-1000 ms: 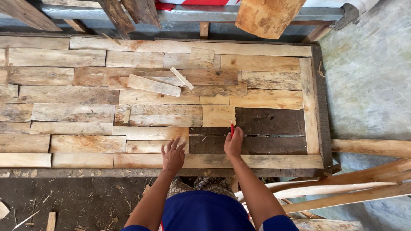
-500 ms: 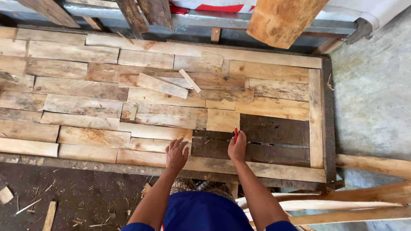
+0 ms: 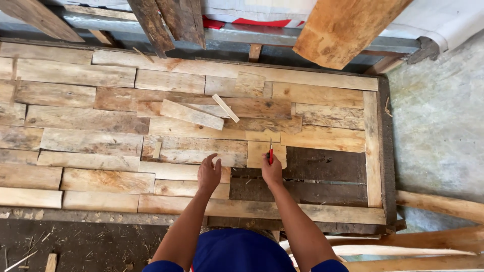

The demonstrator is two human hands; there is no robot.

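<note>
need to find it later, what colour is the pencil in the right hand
Red, seen in the head view: the pencil sticks up from the right hand.

Across the far half of the patchwork wooden panel [image 3: 75,121] I saw a loose pale wooden offcut [image 3: 192,114] lying at a slant, and a thin light wooden strip [image 3: 225,108] angled just beside it. A small squarish wood piece [image 3: 249,83] sat near the far edge. Beyond that edge, dark weathered planks [image 3: 171,20] and a broad orange-brown board [image 3: 348,27] leaned over a grey metal rail [image 3: 242,34]. Off the right edge I noted grey concrete floor [image 3: 438,121] and long pale wooden poles [image 3: 438,204]. Wood chips littered the dark ground [image 3: 75,242] below the near edge.
</note>
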